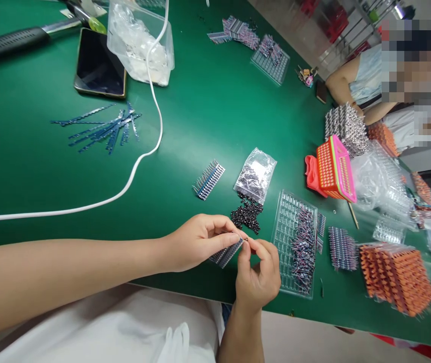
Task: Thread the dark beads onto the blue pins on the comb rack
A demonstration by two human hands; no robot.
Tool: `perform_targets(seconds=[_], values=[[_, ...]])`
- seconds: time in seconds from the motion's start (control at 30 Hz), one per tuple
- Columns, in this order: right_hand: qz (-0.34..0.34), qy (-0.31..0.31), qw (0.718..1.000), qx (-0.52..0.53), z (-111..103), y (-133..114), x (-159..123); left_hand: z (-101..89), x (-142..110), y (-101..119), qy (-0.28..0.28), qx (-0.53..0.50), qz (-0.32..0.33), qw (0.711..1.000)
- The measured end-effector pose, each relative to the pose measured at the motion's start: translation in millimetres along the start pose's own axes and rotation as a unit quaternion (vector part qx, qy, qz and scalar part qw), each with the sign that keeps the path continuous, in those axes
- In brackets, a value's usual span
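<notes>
My left hand (200, 244) is closed, with its thumb and forefinger pinched at the end of a strip of small parts (226, 256), which shows partly beneath the fingers. My right hand (258, 275) meets it there, thumb and forefinger pinching a tiny dark piece (246, 239) too small to make out clearly. Just beyond the fingertips lies a heap of small black parts (247, 216), spilling by a clear plastic bag (256, 174). Another blue strip with metal pins (209, 180) rests farther off. To the right is a clear compartment tray (285, 242) with many thin leaded components (304, 249) on it.
A white cable (135, 169) curves across the green table. Blue strips (105, 128), a phone (100, 65), a plastic tub (170, 55) and a hammer (14, 43) are at the left. Baskets (336, 169) and orange stacked parts (396, 277) stand right, near another person (366, 75).
</notes>
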State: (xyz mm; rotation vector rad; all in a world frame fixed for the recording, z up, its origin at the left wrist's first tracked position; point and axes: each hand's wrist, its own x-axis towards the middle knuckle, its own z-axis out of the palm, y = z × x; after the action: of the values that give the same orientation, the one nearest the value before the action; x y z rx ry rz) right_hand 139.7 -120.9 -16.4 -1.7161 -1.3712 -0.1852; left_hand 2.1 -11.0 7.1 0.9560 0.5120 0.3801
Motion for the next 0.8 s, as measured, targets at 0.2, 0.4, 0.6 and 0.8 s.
perform_targets(seconds=[0.2, 0.4, 0.6, 0.8], values=[[0.16, -0.04, 0.974, 0.155, -3.2, -8.7, 1.2, 1.5, 0.8, 4.2, 0.037, 0.083, 0.002, 0.996], [0.194, -0.043, 0.961, 0.192, -2.2, -6.6, 0.1, 2.1, 0.7, 3.8, 0.045, 0.123, 0.022, 0.991], [0.204, -0.055, 0.961, 0.179, -2.5, -6.5, -0.3, 1.1, 0.1, 2.2, 0.037, 0.147, 0.039, 0.988], [0.202, -0.061, 0.96, 0.182, -2.9, -5.8, 0.3, 0.5, 0.2, 3.7, 0.038, 0.176, 0.05, 0.982]])
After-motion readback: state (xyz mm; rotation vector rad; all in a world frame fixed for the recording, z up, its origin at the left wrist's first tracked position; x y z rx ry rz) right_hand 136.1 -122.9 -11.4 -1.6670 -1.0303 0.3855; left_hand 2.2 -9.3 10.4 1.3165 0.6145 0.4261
